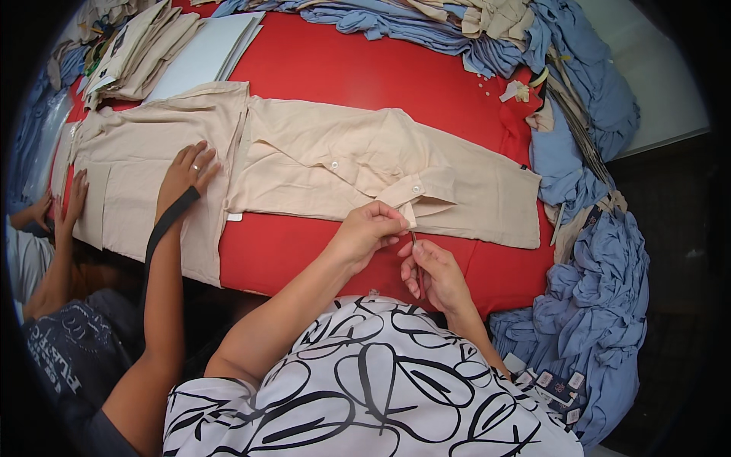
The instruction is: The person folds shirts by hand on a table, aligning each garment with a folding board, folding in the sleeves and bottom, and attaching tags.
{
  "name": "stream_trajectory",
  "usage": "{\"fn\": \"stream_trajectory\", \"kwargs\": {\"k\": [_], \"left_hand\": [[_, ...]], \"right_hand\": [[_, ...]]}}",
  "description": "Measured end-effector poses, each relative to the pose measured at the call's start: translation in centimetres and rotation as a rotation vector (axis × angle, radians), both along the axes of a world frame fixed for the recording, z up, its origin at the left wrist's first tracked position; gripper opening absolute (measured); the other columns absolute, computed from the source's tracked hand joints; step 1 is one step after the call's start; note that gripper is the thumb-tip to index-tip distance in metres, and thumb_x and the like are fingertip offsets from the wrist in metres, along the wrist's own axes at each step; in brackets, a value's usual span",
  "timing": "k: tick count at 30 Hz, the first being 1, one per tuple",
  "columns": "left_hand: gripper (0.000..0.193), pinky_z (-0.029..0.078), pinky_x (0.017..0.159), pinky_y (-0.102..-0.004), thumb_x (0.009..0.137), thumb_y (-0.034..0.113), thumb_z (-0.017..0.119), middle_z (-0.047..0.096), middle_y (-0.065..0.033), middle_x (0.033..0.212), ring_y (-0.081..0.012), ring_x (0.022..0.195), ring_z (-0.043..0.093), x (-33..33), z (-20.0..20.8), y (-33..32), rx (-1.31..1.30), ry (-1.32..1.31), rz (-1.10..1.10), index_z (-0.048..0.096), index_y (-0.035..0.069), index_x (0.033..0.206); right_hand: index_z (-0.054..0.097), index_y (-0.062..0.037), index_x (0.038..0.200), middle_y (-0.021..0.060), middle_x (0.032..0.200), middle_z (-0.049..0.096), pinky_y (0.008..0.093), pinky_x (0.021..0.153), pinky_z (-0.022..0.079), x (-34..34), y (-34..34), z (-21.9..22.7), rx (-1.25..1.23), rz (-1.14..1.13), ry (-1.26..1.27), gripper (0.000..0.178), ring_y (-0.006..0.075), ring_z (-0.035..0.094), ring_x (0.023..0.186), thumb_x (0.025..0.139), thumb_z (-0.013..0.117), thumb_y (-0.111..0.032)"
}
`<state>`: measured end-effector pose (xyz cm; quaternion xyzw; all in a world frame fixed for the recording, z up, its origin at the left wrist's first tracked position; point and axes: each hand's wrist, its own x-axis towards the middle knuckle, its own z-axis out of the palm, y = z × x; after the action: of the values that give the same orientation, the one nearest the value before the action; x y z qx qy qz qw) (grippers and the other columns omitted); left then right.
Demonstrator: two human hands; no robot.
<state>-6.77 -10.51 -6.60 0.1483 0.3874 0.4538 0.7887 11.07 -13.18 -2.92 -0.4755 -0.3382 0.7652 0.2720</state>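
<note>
A beige buttoned garment (304, 145) lies spread in front of me on a red-covered table. The end of its buttoned fabric tab (411, 217) is pinched between the thumb and fingers of my left hand (369, 234). Just to the right, my right hand (435, 274) is closed around a slim metal tool (414, 238), perhaps thread snips. Its tip points up at the tab's end, close to my left fingertips; most of the tool is hidden in my palm. One white button (417, 189) shows on the tab, another (335, 164) farther left on the garment.
At left, a co-worker's hands (190, 171) rest flat on another beige garment piece (137, 152); another person's hand (34, 213) is beyond. Folded beige garments (137, 49) and white sheets (205, 57) lie at far left. Blue garments (601, 289) heap along the right and far edges (373, 19).
</note>
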Motion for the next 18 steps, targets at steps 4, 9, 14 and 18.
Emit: {"fn": "stream_trajectory", "kwargs": {"k": [4,9,14,18], "left_hand": [[0.019,0.048,0.075,-0.0244,0.085,0.005,0.069,0.067,-0.0069,0.091,-0.0127,0.084,0.062,0.05,0.03,-0.06,0.040,0.035,0.008,0.057,0.004,0.100],[0.022,0.048,0.077,-0.0251,0.085,0.003,0.069,0.068,-0.0078,0.091,-0.0132,0.085,0.063,0.10,-0.14,-0.05,0.079,0.080,0.004,0.056,0.004,0.103],[0.023,0.050,0.079,-0.0259,0.085,0.002,0.069,0.068,-0.0087,0.091,-0.0138,0.084,0.063,0.18,-0.30,0.00,0.081,0.057,0.001,0.056,0.002,0.103],[0.022,0.050,0.080,-0.0260,0.085,0.001,0.069,0.068,-0.0090,0.091,-0.0143,0.084,0.063,0.28,-0.45,-0.02,0.079,0.056,0.008,0.056,0.002,0.103]], "right_hand": [[0.057,-0.0013,0.101,0.0057,0.069,0.058,0.0214,0.042,0.038,0.00,0.22,-0.54,0.002,-0.015,0.040,0.028,0.0092,0.050,0.050,0.102,0.047,-0.027],[0.056,-0.0016,0.098,0.0053,0.067,0.057,0.0214,0.040,0.036,-0.16,0.43,-0.70,-0.014,-0.025,0.033,0.028,0.0090,0.047,0.048,0.102,0.047,-0.027],[0.056,-0.0017,0.098,0.0050,0.065,0.056,0.0216,0.040,0.034,-0.27,0.48,-0.43,-0.020,-0.040,0.014,0.027,0.0085,0.045,0.047,0.102,0.047,-0.027],[0.056,-0.0023,0.097,0.0049,0.065,0.055,0.0216,0.039,0.033,-0.17,0.62,-0.46,-0.028,-0.037,0.012,0.026,0.0082,0.045,0.047,0.102,0.047,-0.026]]}}
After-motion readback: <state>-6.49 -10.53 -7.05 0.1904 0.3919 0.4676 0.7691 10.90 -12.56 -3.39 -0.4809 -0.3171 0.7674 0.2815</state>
